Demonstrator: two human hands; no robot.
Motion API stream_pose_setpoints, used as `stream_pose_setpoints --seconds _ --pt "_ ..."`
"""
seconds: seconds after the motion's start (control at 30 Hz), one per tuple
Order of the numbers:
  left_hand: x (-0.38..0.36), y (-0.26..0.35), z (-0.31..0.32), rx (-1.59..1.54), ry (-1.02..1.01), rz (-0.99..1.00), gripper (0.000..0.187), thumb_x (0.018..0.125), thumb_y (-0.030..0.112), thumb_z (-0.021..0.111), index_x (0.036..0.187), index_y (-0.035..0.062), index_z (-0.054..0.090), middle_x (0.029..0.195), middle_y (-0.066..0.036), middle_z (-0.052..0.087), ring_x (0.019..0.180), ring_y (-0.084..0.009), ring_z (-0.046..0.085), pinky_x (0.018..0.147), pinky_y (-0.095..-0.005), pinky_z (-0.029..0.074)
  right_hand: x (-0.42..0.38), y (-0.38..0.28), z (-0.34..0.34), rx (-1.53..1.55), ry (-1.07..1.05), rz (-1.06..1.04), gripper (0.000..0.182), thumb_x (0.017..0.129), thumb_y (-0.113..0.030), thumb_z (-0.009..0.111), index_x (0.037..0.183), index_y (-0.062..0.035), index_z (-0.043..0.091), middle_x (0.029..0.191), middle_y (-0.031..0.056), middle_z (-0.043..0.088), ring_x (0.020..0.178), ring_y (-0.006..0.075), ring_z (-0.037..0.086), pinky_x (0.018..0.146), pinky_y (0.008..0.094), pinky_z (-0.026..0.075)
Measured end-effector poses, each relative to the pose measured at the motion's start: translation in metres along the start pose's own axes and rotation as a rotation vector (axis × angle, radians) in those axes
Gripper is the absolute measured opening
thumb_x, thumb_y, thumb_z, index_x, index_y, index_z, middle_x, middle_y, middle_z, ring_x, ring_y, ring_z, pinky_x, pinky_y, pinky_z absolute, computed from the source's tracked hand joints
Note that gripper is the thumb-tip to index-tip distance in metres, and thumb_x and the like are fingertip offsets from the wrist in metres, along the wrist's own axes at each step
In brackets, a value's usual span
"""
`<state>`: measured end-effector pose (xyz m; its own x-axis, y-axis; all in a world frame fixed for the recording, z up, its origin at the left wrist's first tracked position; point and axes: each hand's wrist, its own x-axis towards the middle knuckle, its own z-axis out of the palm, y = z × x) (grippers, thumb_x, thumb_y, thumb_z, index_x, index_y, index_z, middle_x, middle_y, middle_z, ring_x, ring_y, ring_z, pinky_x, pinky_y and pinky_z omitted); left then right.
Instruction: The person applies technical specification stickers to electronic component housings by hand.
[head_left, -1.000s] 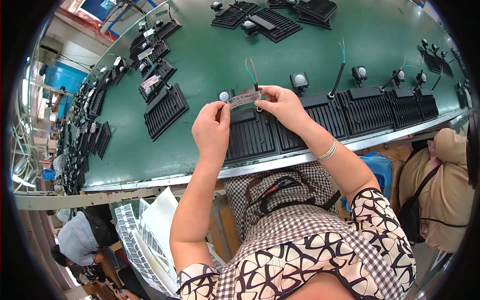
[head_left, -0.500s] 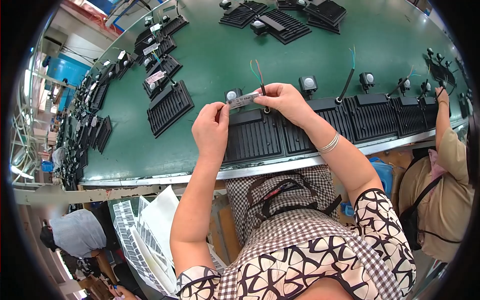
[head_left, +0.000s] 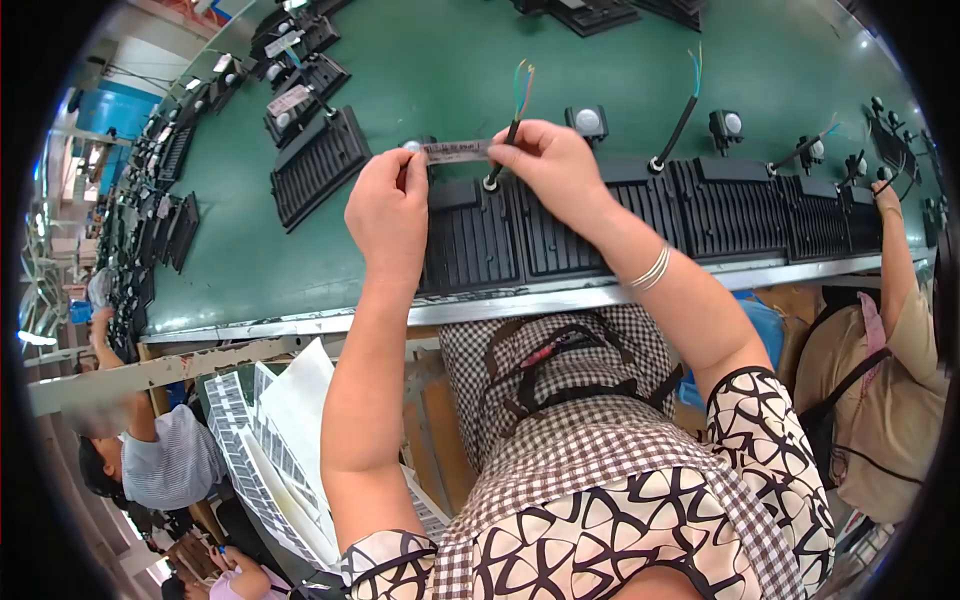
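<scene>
A silvery printed label (head_left: 455,152) is stretched between my two hands, above the row of black finned housings. My left hand (head_left: 390,205) pinches its left end. Its right end is pinched by my right hand (head_left: 550,165), close to a black cable (head_left: 513,132) with bare coloured wires at the top. That cable rises from the finned housing (head_left: 470,245) under my hands. Partly hidden behind the label and my left hand is a sensor with a white dome.
More finned housings (head_left: 735,215) line the front edge to the right, with dome sensors (head_left: 727,128) behind. Another labelled housing (head_left: 322,168) lies at the left. A co-worker's arm (head_left: 893,235) reaches in at the far right. Label sheets (head_left: 290,410) hang below the table edge.
The label and both hands appear higher and further left, and the table items have shifted up in view. At the lower left, a co-worker's arm is now raised toward the table.
</scene>
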<state>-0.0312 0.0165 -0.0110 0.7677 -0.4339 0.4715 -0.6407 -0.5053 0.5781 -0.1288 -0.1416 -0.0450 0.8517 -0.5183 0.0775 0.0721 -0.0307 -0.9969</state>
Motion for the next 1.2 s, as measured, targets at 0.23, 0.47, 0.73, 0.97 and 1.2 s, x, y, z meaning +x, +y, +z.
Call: stream_pose_setpoints --seconds 0.23,0.47,0.73,0.97,1.2 --pt "0.007 -0.047 -0.065 -0.210 0.182 -0.261 0.022 0.096 0.021 0.063 0.089 -0.0001 0.063 0.068 0.005 0.049 0.061 -0.0038 0.038 0.053 -0.0225 0.033 0.015 -0.004 0.044 0.298 -0.024 0.138 0.009 0.092 -0.009 0.064 0.095 -0.0009 0.060 0.085 0.0023 0.064 0.075 0.0091 0.062 0.071 0.0225 0.052" --pt "-0.034 -0.034 -0.057 -0.204 -0.267 -0.389 0.029 0.083 0.027 0.075 0.098 0.0037 0.068 0.071 0.001 0.054 0.063 -0.0098 0.047 0.060 -0.0268 0.042 0.015 -0.005 0.042 0.420 -0.074 0.228 0.014 0.090 -0.008 0.067 0.102 -0.0022 0.061 0.086 0.0027 0.064 0.077 0.0102 0.062 0.072 0.0228 0.051" --pt "-0.051 -0.013 -0.062 0.062 -0.514 -0.295 0.031 0.082 0.028 0.072 0.105 0.0080 0.066 0.081 -0.006 0.060 0.070 -0.0207 0.057 0.069 -0.0345 0.048 -0.011 0.003 0.051 0.268 0.052 0.053 0.038 0.087 -0.010 0.070 0.120 0.0029 0.057 0.103 0.0046 0.065 0.090 0.0096 0.061 0.083 0.0244 0.050" --pt "-0.051 -0.016 -0.062 0.060 -0.483 -0.330 0.028 0.081 0.025 0.074 0.101 0.0076 0.068 0.076 -0.005 0.056 0.066 -0.0166 0.052 0.064 -0.0313 0.046 -0.008 0.004 0.056 0.294 0.117 0.083 0.019 0.092 -0.011 0.064 0.105 0.0032 0.063 0.092 0.0040 0.068 0.084 0.0086 0.063 0.077 0.0223 0.049" --pt "-0.052 -0.022 -0.062 0.033 -0.436 -0.250 0.030 0.079 0.026 0.075 0.103 0.0091 0.068 0.084 -0.007 0.063 0.072 -0.0208 0.060 0.068 -0.0351 0.049 -0.007 0.006 0.058 0.110 0.099 0.023 0.028 0.091 -0.012 0.066 0.114 0.0033 0.062 0.100 0.0061 0.068 0.091 0.0109 0.063 0.080 0.0245 0.050"
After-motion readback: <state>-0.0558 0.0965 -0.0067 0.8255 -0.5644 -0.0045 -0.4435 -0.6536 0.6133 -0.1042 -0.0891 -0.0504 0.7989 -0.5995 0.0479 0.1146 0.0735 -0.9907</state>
